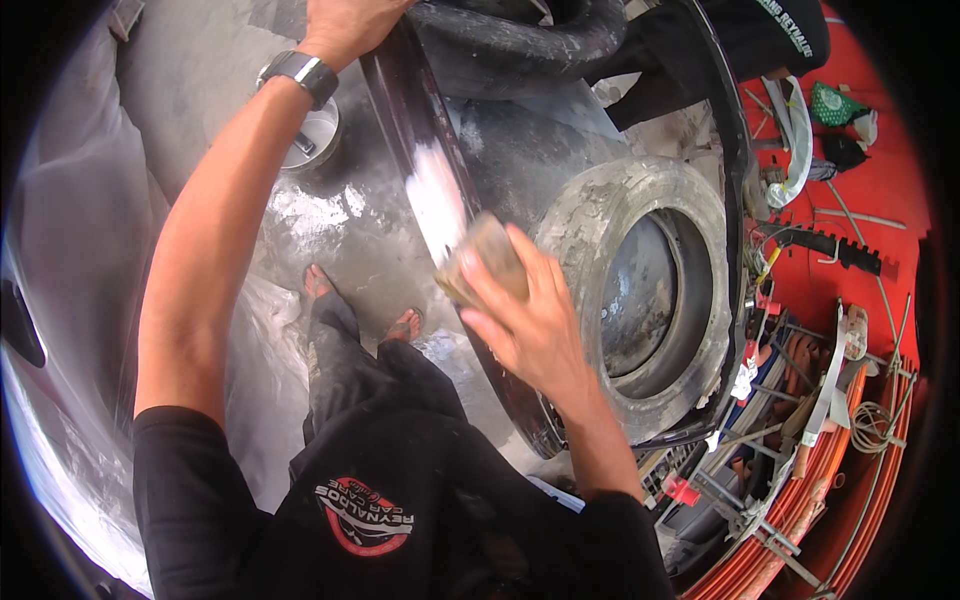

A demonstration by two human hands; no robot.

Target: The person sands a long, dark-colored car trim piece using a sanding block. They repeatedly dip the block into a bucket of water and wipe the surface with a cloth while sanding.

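Observation:
My right hand (530, 315) presses a small tan sanding block (482, 258) flat against the dark curved edge of a car body panel (415, 150), just below a pale rubbed patch (440, 195). My left hand (345, 25) grips the same panel edge higher up, with a grey watch (300, 75) on its wrist. Beside the block, inside the panel, sits a round dusty wheel housing (650, 290).
My feet in sandals (405, 325) stand on a wet grey concrete floor (330, 220). A round metal tin (315, 135) lies on the floor under my left arm. Clear plastic sheeting (70, 280) hangs at left. Orange car parts with wires and hoses (830, 420) crowd the right.

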